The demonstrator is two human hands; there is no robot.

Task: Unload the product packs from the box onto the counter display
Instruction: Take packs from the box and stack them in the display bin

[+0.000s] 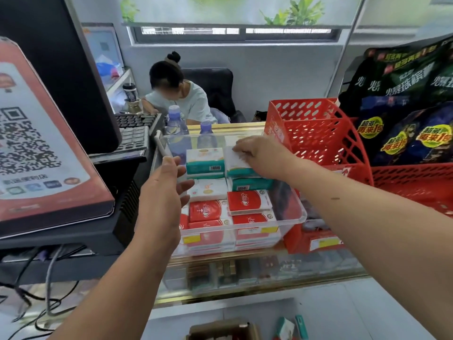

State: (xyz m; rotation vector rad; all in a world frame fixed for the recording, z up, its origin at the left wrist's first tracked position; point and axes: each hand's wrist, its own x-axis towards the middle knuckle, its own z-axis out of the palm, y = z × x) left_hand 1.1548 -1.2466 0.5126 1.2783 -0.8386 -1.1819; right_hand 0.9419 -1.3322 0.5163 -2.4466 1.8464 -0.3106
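A clear plastic bin (293,212) on the glass counter holds red tissue packs (248,201) at the front and teal-and-white packs (204,159) at the back. My right hand (263,155) lies on a teal-and-white pack (236,163) at the back right of the bin, fingers curled over its top. My left hand (163,195) rests at the bin's left wall, thumb over the rim, fingers spread, holding nothing. A cardboard box (220,330) sits on the floor at the bottom edge, with loose teal packs (291,327) beside it.
A payment screen with a QR code (36,148) and a keyboard (133,139) stand left of the bin. Red mesh baskets (326,133) with dark snack bags (404,99) rise on the right. Two water bottles (176,128) stand behind the bin. A person sits beyond the counter.
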